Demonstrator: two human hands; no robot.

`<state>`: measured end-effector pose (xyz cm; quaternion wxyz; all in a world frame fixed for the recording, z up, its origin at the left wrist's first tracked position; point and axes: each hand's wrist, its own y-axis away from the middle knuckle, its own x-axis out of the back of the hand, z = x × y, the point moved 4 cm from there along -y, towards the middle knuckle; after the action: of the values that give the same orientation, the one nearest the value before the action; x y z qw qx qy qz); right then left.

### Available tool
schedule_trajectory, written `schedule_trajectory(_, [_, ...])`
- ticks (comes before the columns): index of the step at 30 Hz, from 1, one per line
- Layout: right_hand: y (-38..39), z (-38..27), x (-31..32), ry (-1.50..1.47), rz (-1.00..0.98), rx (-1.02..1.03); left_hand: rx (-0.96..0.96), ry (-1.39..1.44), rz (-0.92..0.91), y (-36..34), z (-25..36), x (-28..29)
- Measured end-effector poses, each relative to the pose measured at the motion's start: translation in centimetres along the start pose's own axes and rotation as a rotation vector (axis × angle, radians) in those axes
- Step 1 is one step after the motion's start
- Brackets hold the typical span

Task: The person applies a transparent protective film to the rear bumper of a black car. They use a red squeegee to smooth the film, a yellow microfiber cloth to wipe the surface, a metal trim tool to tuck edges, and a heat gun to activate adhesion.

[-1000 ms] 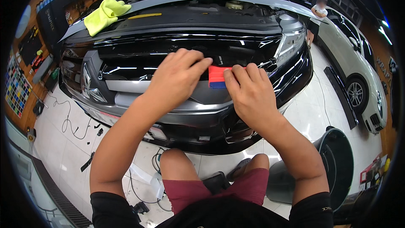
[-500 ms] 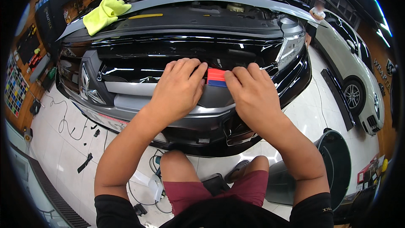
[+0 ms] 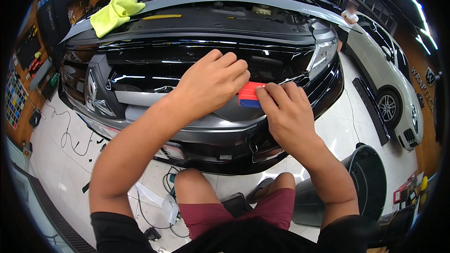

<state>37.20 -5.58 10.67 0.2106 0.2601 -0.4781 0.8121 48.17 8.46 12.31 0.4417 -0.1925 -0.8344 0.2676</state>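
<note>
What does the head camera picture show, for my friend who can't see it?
Two bare hands press a small red and blue squeegee against the grey front bumper of a black car; the left hand lies over it and the right hand grips its side. A yellow cloth rests above the engine bay.

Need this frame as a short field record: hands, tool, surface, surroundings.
left hand: palm down on the red and blue squeegee, covering its left part
right hand: fingers on the squeegee's right end
surface: grey front bumper of a car, bonnet open
on car: yellow cloth at the engine bay edge
nearby: white car at right; cables on the white floor
posture: person seated facing the bumper, red shorts
</note>
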Motion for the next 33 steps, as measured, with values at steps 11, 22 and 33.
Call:
schedule_trajectory(11, [0.5, 0.5, 0.2, -0.010, 0.012, -0.016, -0.077, -0.128, -0.094, -2.1, 0.9, -0.8])
schedule_trajectory(22, [0.5, 0.7, 0.3, -0.014, 0.036, -0.008, 0.096, -0.199, -0.040, 0.1, 0.3, 0.0])
schedule_trajectory(33, [0.8, 0.4, -0.5, -0.032, 0.109, 0.006, -0.031, -0.147, -0.150, -1.0, -0.1, 0.5])
